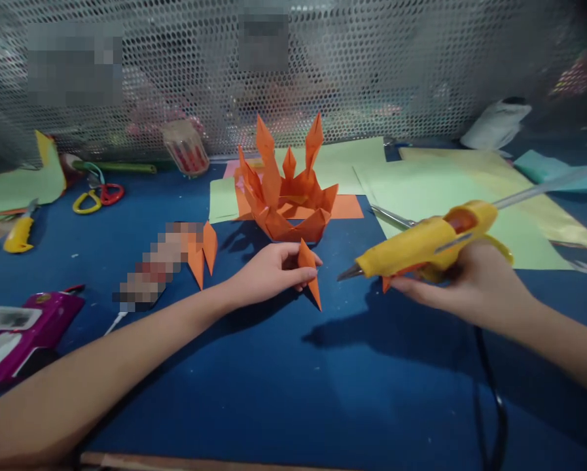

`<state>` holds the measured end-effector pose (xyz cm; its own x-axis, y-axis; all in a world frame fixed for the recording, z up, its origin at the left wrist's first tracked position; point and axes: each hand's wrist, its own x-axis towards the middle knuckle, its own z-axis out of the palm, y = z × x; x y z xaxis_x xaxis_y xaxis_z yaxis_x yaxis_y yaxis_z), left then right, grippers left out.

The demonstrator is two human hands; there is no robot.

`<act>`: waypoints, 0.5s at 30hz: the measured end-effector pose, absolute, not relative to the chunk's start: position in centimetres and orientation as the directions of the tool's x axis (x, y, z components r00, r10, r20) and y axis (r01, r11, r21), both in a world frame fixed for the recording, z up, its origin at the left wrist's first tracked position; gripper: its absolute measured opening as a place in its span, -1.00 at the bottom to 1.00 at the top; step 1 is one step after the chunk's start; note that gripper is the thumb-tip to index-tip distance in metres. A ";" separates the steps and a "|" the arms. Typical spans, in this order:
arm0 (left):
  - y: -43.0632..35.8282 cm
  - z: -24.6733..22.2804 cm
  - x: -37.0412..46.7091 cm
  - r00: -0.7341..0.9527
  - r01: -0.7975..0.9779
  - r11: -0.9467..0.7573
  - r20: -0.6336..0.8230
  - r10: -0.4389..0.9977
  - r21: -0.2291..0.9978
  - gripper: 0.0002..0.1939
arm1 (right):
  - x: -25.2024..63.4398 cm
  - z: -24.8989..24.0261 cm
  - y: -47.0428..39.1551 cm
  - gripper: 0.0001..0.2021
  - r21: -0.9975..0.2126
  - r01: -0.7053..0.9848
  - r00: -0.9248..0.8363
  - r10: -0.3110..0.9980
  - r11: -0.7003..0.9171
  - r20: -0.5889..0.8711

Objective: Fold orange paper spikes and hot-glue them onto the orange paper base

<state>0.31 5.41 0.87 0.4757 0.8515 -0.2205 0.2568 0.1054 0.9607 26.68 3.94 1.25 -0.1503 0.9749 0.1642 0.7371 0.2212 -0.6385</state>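
Observation:
Pinched between the thumb and fingers of my left hand (273, 271) is a folded orange paper piece (309, 268), pointed at both ends. My right hand (484, 281) is closed around a yellow hot glue gun (421, 242), its metal nozzle facing left toward the paper piece but apart from it. A clear glue stick (553, 183) sticks out of the gun's back. A bit of orange paper (386, 282) shows under the gun by my right fingertips. Just beyond my left hand stands an orange folded-paper crown (293, 222) with upright points.
More folded orange pieces (202, 252) lie left beside a blurred phone (150, 275). Farther left are scissors (99, 196), a yellow cutter (19, 232) and a purple tape dispenser (33, 333). Green paper sheets (460, 196) and a jar (185, 147) lie near the perforated metal panel (322, 65).

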 end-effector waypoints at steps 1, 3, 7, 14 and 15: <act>5.4 0.9 0.3 0.481 0.260 0.102 -0.221 0.848 0.960 -0.83 | 26.5 1.2 3.9 -0.70 -0.611 0.763 -0.138 0.977 0.211 0.164; 5.4 0.9 0.3 0.488 0.272 0.098 -0.225 0.843 0.957 -0.80 | 26.0 1.1 4.0 -0.71 -0.581 0.789 -0.137 0.979 0.201 0.154; 5.4 0.7 0.3 0.487 0.278 0.089 -0.220 0.845 0.957 -0.80 | 25.2 0.5 4.0 -0.77 -0.406 0.880 -0.149 0.956 0.245 0.254; 5.5 0.6 0.0 0.531 0.218 0.084 -0.190 0.826 0.972 -0.80 | 25.2 -0.2 4.0 -0.85 -0.224 0.866 -0.306 0.827 0.448 0.471; 5.6 0.6 0.0 0.540 0.206 0.085 -0.186 0.821 0.975 -0.80 | 25.3 -0.3 4.1 -0.84 -0.205 0.863 -0.302 0.797 0.462 0.523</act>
